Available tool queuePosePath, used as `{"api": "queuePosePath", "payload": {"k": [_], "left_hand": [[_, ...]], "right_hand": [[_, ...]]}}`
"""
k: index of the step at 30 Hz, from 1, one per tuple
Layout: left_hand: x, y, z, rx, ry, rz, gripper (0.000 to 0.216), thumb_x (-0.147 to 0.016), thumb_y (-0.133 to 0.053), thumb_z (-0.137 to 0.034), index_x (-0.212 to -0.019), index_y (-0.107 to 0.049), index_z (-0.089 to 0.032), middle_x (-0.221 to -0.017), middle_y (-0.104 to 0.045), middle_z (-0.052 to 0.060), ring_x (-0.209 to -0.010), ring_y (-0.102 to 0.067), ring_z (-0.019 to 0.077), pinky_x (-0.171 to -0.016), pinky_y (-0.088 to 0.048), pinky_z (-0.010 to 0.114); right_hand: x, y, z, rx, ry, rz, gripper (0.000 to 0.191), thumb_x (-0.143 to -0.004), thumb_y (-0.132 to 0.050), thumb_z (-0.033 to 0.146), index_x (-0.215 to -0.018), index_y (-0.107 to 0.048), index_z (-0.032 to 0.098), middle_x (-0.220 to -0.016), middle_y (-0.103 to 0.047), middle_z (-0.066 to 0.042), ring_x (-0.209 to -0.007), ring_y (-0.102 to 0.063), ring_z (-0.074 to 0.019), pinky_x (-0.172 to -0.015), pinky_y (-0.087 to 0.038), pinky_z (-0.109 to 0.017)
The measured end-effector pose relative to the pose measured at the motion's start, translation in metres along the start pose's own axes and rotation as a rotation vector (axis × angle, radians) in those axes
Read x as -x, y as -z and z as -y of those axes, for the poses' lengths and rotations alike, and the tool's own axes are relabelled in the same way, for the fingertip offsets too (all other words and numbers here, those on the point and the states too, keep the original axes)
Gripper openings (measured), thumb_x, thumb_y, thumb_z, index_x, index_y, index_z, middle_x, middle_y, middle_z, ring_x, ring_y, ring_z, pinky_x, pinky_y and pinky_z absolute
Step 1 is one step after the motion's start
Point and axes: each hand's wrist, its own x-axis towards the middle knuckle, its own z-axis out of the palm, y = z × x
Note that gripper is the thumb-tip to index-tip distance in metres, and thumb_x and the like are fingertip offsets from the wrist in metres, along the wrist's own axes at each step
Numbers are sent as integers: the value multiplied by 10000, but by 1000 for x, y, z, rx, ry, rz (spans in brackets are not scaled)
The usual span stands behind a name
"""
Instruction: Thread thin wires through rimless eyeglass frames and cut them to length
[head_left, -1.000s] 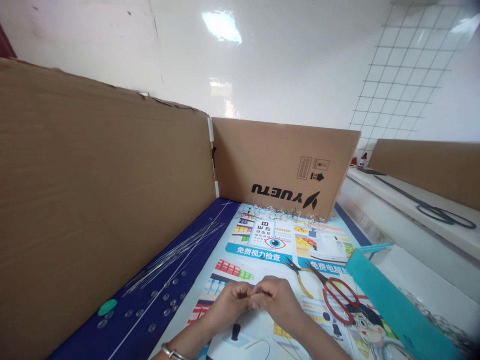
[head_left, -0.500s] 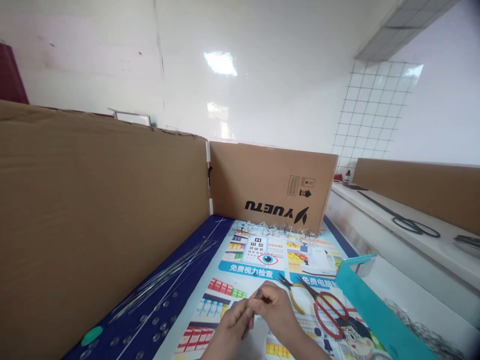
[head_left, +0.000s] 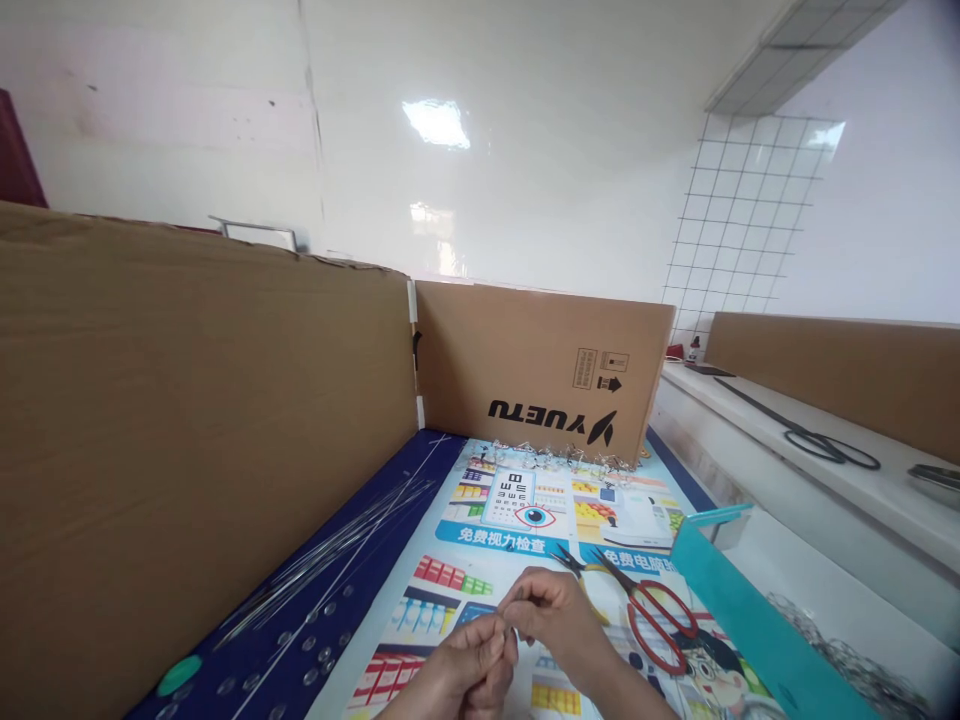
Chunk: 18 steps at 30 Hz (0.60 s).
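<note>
Fingertip to fingertip, my two hands meet above the printed mat (head_left: 465, 577). My left hand (head_left: 474, 662) is closed in a pinch, its fingers curled under the thumb. Thumb and forefinger of my right hand (head_left: 546, 612) also pinch together at the same spot. Whatever lies between the fingertips is too small or hidden to name. Just right of my right hand lie pliers with yellow handles (head_left: 598, 597), partly covered by the hand. Beside them rest red-handled scissors (head_left: 660, 620), blades pointing away from me.
Thin wires (head_left: 322, 565) and several clear round beads (head_left: 325, 655) lie on the blue cloth at left, near a green disc (head_left: 180, 675). A teal box (head_left: 757, 610) holding wire pieces (head_left: 847, 650) is at right. Cardboard walls (head_left: 187, 430) stand left and behind; small wire pieces (head_left: 562, 457) line the back.
My left hand has turned and shifted slightly, its fingers more curled. My right hand has moved a little right. The small dark thing seen at the fingertips before is now out of sight.
</note>
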Motion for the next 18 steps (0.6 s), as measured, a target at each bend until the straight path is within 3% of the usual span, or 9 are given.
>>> {"api": "queuePosePath", "payload": {"k": [5,9,12,14,16,18], "left_hand": [[-3,0,3,-126,-48,-78,368,-744,-586,-529,-787,-511,-172,-466,-344,-95,-360,-102,32,-369,-61,188],[-9,3,11,-277,-93,-144,445,-742,-501,-628,-788,-495,-186,-462,-329,-97,-338,-132,44,-330,-89,189],[-9,4,14,-429,-142,-210,414,-792,-438,-608,-803,-476,-195,-454,-286,-102,-351,-152,63,-336,-133,188],[-8,2,12,-589,-248,-294,373,-821,-434,-557,-793,-492,-190,-512,-357,-75,-413,-278,79,-396,-253,185],[-6,1,9,-750,-371,-347,334,-842,-439,-500,-785,-527,-183,-637,-479,-24,-576,-436,118,-552,-369,210],[-4,3,7,-858,-417,-352,317,-859,-422,-465,-799,-558,-185,-754,-555,16,-730,-505,165,-684,-394,246]], "right_hand": [[0,-4,0,-32,-26,-6,177,-744,-626,286,-648,-598,140,-457,-525,42,-436,-459,-75,-472,-336,-196],[1,-4,-2,43,11,-53,223,-728,-639,323,-605,-585,145,-509,-506,39,-462,-481,-81,-489,-361,-205],[0,-3,-11,95,24,-93,253,-721,-637,368,-610,-579,148,-576,-503,29,-507,-490,-86,-507,-384,-207],[-1,-4,-17,135,11,-117,270,-731,-618,392,-626,-572,147,-577,-489,31,-505,-466,-81,-495,-380,-200],[-1,-7,-21,200,-10,-126,281,-761,-576,407,-660,-574,144,-566,-488,33,-491,-447,-76,-483,-377,-192],[-1,-9,-21,294,-37,-113,289,-800,-521,406,-720,-590,137,-579,-521,24,-496,-467,-79,-480,-386,-188]]}}
